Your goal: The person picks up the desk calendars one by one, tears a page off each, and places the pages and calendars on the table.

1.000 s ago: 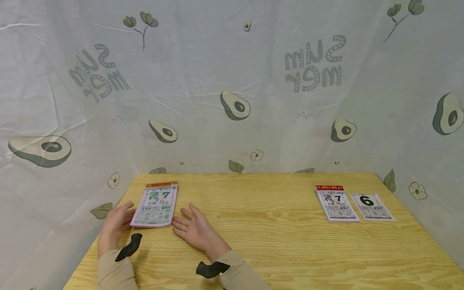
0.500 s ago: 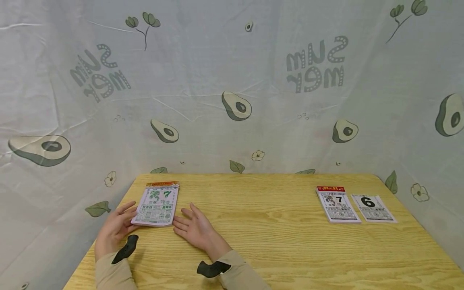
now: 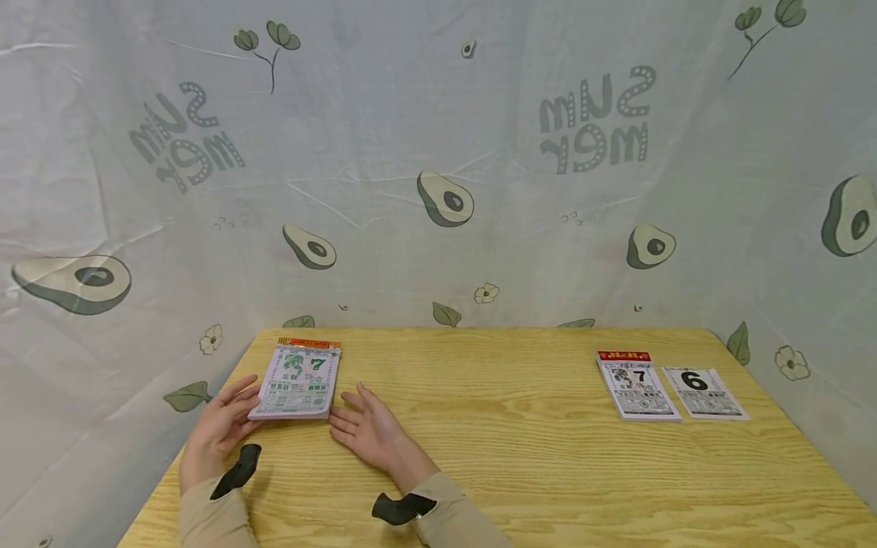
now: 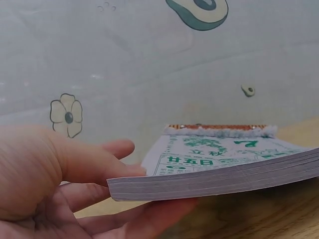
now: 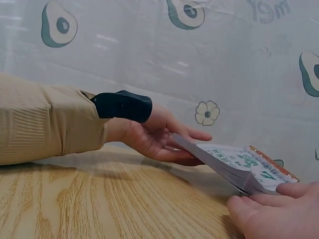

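A thick tear-off calendar point(image 3: 298, 384) with green print, a 7 and a red-and-gold top strip lies at the table's left. My left hand point(image 3: 218, 426) holds its near left corner; in the left wrist view the thumb point(image 4: 94, 162) is on the pad's edge and fingers are beneath. The near edge is raised off the table, as the right wrist view shows. My right hand point(image 3: 375, 435) lies palm up at the near right corner, its loosely extended fingers point(image 5: 259, 206) touching the pad. Part of the pad's underside is hidden.
At the table's right lies a second tear-off calendar point(image 3: 637, 390) with a red header and a black 7. Beside it is a loose page point(image 3: 704, 393) marked 6. A printed curtain point(image 3: 384, 137) hangs around the wood-grain table point(image 3: 493, 457).
The green calendar's near edge has risen and the pad has shifted slightly away and right. My left hand moved a little left, then took the corner. The right hand barely moved.
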Action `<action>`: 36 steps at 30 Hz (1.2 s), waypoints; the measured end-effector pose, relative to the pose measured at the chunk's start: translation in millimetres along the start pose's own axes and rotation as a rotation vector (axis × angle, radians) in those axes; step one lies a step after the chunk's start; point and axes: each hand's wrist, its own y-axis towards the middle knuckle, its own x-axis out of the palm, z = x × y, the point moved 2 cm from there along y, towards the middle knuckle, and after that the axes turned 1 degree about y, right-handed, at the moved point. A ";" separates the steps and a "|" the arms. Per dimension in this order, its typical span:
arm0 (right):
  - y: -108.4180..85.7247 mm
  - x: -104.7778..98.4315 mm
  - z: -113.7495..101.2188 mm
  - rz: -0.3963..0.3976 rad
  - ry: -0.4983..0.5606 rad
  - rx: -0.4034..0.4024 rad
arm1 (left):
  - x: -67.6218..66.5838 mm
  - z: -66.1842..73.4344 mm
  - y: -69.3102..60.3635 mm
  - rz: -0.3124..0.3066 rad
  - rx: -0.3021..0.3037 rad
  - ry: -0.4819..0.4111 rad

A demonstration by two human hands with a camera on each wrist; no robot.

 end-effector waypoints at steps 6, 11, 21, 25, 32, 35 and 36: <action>-0.7 -0.4 -3.1 0.007 0.019 -0.034 | 2.0 0.7 0.0 -0.024 0.015 0.025; -2.1 -1.6 -7.6 0.005 0.040 -0.050 | 4.9 1.8 2.4 -0.033 0.031 0.020; -5.3 -6.5 -26.2 -0.017 0.043 -0.074 | 16.1 3.9 7.0 -0.075 0.062 -0.011; -7.5 -7.8 -33.3 -0.010 0.057 -0.085 | 26.3 10.1 6.2 -0.083 0.065 -0.055; -11.4 -7.2 -44.2 0.015 0.068 -0.106 | 47.1 23.1 -0.3 -0.118 0.067 -0.128; -11.9 -7.3 -48.3 0.024 0.077 -0.118 | 53.1 26.6 0.5 -0.120 0.065 -0.124; -11.7 -7.6 -49.4 0.028 0.086 -0.120 | 54.7 27.4 1.6 -0.117 0.066 -0.130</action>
